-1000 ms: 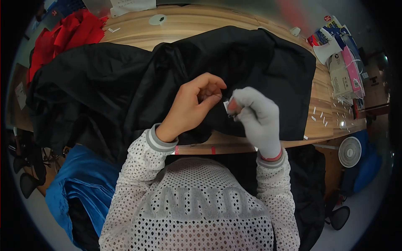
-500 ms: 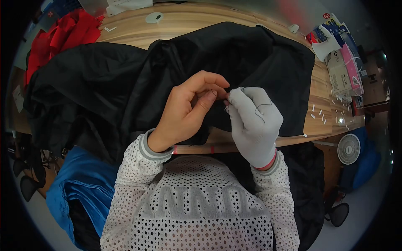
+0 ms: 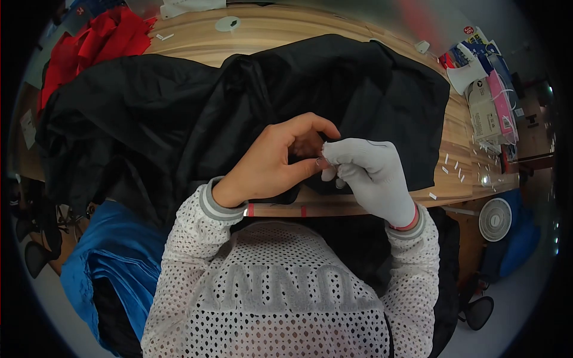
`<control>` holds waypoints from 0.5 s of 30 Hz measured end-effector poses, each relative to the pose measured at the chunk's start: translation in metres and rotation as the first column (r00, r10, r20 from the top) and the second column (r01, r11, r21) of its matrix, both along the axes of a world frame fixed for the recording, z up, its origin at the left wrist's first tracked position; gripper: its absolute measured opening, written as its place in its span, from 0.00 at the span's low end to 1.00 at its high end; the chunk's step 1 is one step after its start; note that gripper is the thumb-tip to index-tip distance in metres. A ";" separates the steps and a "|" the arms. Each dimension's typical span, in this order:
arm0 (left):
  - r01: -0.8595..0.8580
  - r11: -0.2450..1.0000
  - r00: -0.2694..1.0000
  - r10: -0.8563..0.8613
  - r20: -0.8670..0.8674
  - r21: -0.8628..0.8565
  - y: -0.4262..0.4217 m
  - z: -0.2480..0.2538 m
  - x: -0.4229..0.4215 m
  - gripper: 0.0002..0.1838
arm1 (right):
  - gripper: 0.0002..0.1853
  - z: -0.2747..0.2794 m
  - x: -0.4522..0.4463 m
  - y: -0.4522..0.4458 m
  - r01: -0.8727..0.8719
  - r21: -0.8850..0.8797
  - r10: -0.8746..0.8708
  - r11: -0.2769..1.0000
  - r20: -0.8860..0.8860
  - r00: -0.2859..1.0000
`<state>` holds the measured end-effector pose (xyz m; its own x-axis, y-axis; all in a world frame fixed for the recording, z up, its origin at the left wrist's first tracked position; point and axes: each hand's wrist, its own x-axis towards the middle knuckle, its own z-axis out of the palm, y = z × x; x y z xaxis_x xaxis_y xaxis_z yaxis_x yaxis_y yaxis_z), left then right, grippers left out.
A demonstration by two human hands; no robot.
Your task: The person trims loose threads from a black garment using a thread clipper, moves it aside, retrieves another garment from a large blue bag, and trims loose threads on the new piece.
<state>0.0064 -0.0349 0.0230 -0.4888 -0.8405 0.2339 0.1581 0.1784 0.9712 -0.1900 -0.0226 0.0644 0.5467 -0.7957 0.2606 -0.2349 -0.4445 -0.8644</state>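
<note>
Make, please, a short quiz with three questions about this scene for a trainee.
1. True or false: the left hand is bare, and the right hand wears a white fabric glove.
2. At which edge of the picture is the round white fan: A) left; B) right; C) top?
3. Fill in: the large black cloth partly covers the wood-grain ____.

Key: 1. True; 2. B; 3. table.

Bare left hand point(image 3: 271, 158) and white fabric-gloved right hand point(image 3: 376, 173), initially apart, met at the fingertips near frame centre.
</note>
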 end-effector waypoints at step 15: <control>-0.126 0.992 0.987 0.127 0.096 -0.025 -0.008 -0.002 0.012 0.21 | 0.20 0.040 -0.051 -0.057 0.109 -0.579 -0.397 0.808 -0.399 0.827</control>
